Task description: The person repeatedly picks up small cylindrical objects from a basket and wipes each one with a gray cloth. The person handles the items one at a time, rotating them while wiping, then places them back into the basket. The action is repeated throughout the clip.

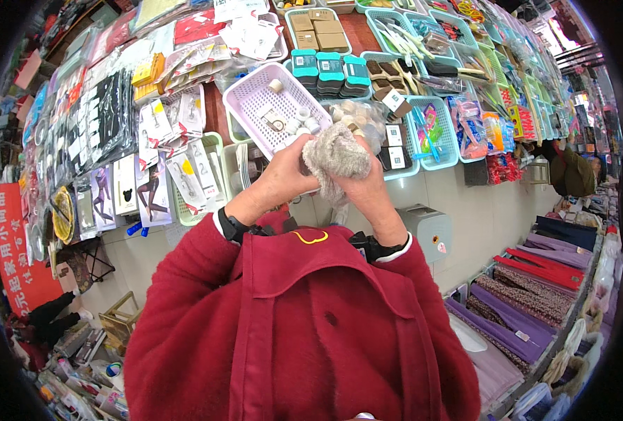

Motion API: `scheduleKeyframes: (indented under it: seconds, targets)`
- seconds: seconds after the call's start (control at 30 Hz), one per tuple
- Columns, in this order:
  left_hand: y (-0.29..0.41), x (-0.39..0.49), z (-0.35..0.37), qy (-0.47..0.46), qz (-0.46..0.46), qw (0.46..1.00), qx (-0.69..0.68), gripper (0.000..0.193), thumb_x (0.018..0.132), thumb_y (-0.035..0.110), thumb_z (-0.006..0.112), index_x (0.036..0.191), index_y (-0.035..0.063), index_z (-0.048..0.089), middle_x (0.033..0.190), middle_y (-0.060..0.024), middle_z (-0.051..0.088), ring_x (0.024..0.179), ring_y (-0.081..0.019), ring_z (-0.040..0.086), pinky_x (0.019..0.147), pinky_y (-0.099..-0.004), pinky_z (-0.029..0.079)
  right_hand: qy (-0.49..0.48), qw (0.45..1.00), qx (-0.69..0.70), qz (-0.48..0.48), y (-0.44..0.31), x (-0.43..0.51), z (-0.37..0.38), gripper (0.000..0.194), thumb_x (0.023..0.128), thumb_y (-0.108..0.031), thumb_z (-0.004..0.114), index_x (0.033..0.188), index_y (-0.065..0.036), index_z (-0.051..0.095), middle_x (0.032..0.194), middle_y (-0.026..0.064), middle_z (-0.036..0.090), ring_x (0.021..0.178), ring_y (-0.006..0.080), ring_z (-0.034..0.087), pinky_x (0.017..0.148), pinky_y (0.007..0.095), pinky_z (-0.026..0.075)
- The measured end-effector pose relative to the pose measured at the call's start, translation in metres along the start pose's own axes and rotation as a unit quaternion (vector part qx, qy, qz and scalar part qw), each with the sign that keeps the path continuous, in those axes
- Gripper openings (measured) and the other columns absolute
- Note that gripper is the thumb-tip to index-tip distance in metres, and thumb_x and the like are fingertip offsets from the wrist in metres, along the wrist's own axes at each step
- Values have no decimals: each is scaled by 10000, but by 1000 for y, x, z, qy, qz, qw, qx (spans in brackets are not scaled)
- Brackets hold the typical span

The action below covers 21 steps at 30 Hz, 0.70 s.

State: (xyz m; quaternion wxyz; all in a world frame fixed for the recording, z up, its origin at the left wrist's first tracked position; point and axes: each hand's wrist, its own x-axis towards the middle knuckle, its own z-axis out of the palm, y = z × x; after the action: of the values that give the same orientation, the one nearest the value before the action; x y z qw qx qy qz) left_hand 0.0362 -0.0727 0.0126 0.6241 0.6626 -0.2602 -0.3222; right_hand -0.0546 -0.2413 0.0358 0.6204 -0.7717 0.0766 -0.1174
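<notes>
A crumpled, fluffy grey cloth is bunched up in front of my chest. My right hand grips it from the right, its fingers partly covered by the folds. My left hand curls against the cloth's left side; whatever lies inside its fingers is hidden. Just beyond both hands, a lilac plastic basket sits tilted on other baskets. Several small white round pieces are gathered towards its near right end, and one lies alone at the far end. Beside the basket is a clear bag of round beige pieces.
Baskets of goods crowd the stall, including teal-topped packs, brushes and brown boxes. Packaged tights hang along the near edge. A grey box-shaped stool stands on the floor. Folded trousers lie at the right.
</notes>
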Motion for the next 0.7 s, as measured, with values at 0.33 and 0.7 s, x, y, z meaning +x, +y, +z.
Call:
scheduleKeyframes:
  seconds: [0.33,0.7]
  targets:
    - [21,-42,25,-14,-4,986,-166,503,797,-8,626,1281,41,497,1230,-36,560,1099,-115,558,956,-291,465,12,994,14,109,26,-14,-37,509,764,-90,782,1215,33,579,1141,122,667,1041,198,633,903,328,498]
    - [23,-42,114,6,-24,990,-138,583,821,-90,598,1365,23,419,1232,-48,573,1121,-144,570,958,-282,458,-71,994,72,40,8,-67,-97,578,758,-113,804,1268,1,555,1156,96,665,1039,166,627,922,323,493]
